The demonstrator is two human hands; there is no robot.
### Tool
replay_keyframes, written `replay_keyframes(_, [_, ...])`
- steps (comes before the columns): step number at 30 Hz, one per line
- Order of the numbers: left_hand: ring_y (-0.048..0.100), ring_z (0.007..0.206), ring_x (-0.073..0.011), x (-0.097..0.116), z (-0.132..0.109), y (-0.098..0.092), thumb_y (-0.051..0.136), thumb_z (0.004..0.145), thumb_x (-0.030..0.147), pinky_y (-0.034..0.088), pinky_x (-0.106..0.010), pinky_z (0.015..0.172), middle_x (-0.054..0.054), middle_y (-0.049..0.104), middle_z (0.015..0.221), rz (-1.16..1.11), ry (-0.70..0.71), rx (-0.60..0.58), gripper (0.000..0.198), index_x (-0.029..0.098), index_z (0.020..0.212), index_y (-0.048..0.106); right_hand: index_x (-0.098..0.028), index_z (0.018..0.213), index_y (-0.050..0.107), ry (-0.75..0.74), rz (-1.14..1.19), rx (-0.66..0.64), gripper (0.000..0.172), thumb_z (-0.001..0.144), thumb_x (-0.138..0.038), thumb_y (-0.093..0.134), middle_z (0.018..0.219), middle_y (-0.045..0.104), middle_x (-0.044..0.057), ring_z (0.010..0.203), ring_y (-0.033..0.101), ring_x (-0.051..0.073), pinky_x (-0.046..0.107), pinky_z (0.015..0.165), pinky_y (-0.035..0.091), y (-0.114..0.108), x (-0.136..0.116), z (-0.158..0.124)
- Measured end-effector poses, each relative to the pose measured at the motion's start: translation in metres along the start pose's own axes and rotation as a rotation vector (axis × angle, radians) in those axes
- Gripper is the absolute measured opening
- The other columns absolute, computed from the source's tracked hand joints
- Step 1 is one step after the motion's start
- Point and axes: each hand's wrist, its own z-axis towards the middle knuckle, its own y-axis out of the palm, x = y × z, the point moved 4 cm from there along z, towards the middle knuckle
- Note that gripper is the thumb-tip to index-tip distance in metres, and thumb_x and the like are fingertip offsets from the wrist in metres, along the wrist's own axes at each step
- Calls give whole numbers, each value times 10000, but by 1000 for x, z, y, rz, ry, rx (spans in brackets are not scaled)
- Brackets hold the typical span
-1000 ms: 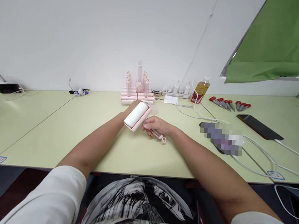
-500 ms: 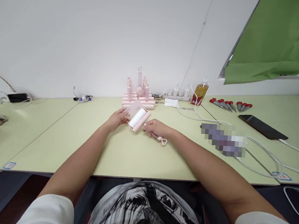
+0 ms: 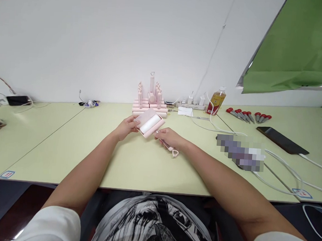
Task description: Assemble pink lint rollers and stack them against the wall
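A lint roller (image 3: 152,124) with a white roll sits tilted between my hands, just above or on the table. Its pale pink casing (image 3: 156,128) lies along the near right side, and a translucent pink cover (image 3: 146,115) stands opened on the far left side. My left hand (image 3: 128,126) grips the left edge of the cover and casing with thumb and fingers. Wrapped round the handle is my right hand (image 3: 168,137); the heart-shaped loop (image 3: 175,153) at the handle's end sticks out below it. My palm hides most of the handle.
Behind the hands stand stacked pink rolls (image 3: 139,111) and several upright pink lint rollers (image 3: 159,98). Toward the right are a power strip (image 3: 191,105), a drink bottle (image 3: 216,101), red-tipped tools (image 3: 245,115), a dark phone (image 3: 282,140) and white cables (image 3: 284,169).
The lint roller has tipped and shifted slightly right and up in my hands. Both hands keep their hold, and the view has moved a little.
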Motion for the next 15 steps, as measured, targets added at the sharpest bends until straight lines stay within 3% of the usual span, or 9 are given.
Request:
replay_keyframes(6, [620, 829, -163, -1, -4, 12, 760, 711, 464, 510, -344, 793, -52, 650, 998, 63, -26, -115, 567, 215, 1196, 605, -161, 713, 603, -23, 16, 9, 257, 840, -377, 658, 438, 514, -52, 314, 403, 68, 203, 320, 300, 0, 1, 1])
replay_keyframes(10, [628, 891, -206, 1, -8, 20, 722, 740, 513, 508, -349, 779, -78, 657, 1099, 258, -47, -182, 551, 223, 1197, 619, -157, 721, 602, -25, 21, 16, 275, 849, -394, 658, 436, 522, -48, 300, 407, 74, 210, 308, 316, -2, 3, 4])
replay_keyframes(12, [605, 1023, -251, 5, -10, 23, 678, 774, 539, 496, -370, 839, -94, 617, 1235, 406, 35, -158, 589, 236, 1271, 590, -159, 737, 599, -1, 64, 9, 293, 859, -421, 649, 437, 512, -49, 295, 408, 81, 218, 302, 332, -3, 4, 4])
replay_keyframes(15, [476, 1250, -313, 14, -12, 30, 729, 728, 529, 427, -416, 1000, -111, 472, 1430, 669, 281, -94, 782, 257, 1413, 470, -158, 780, 601, 72, 171, -16, 305, 884, -444, 615, 462, 508, -46, 317, 427, 91, 228, 311, 377, -4, 7, 4])
